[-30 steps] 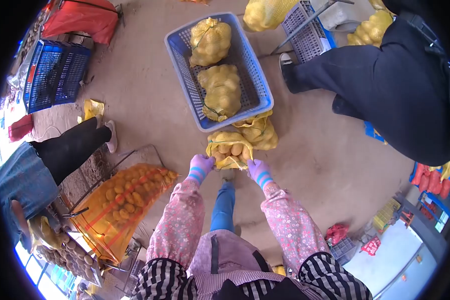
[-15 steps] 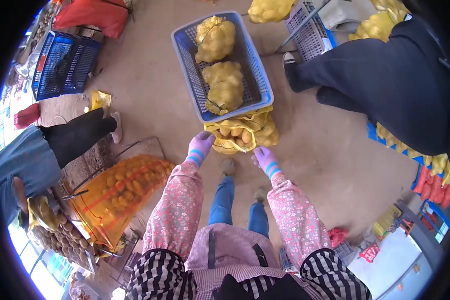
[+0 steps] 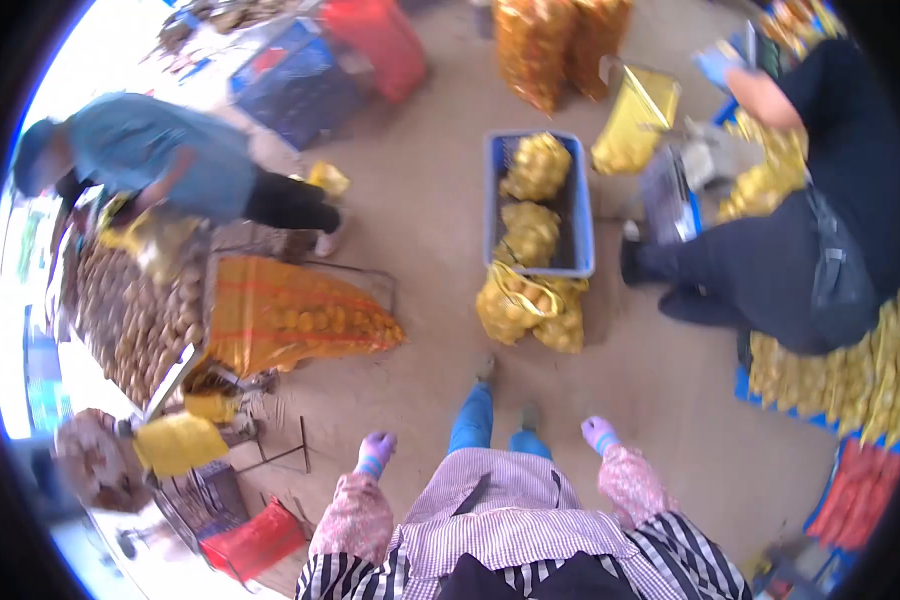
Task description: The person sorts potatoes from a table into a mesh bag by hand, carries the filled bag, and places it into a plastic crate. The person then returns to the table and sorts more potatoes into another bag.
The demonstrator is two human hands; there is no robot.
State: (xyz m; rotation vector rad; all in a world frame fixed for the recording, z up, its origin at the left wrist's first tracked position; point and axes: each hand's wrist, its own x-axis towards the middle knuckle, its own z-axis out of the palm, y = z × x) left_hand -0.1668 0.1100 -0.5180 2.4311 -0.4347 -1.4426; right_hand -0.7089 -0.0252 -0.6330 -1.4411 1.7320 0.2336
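My left hand [image 3: 376,452], in a purple glove, hangs in the air left of my legs with its fingers curled and nothing in them. On the other side, my gloved right hand [image 3: 600,435] is likewise curled and holds nothing. Ahead of both hands, out of contact, an open-mouthed yellow mesh bag of potatoes [image 3: 507,312] stands on the floor. Touching it is another yellow mesh bag [image 3: 562,325]. Behind these sits a blue plastic crate [image 3: 587,205] containing two filled yellow mesh bags, one far [image 3: 537,167] and one near [image 3: 528,235].
A large orange mesh sack [image 3: 300,315] lies at left, near a co-worker [image 3: 180,155] bending over potatoes. Another co-worker [image 3: 810,240] is at right, beside rows of yellow bags [image 3: 830,370]. Orange sacks [image 3: 535,50] and a yellow bag on a frame [image 3: 640,120] stand ahead.
Both hands have let go of the open potato bag and drawn back towards my body, spreading apart. The bags and crate now appear farther off, and the view has shifted.
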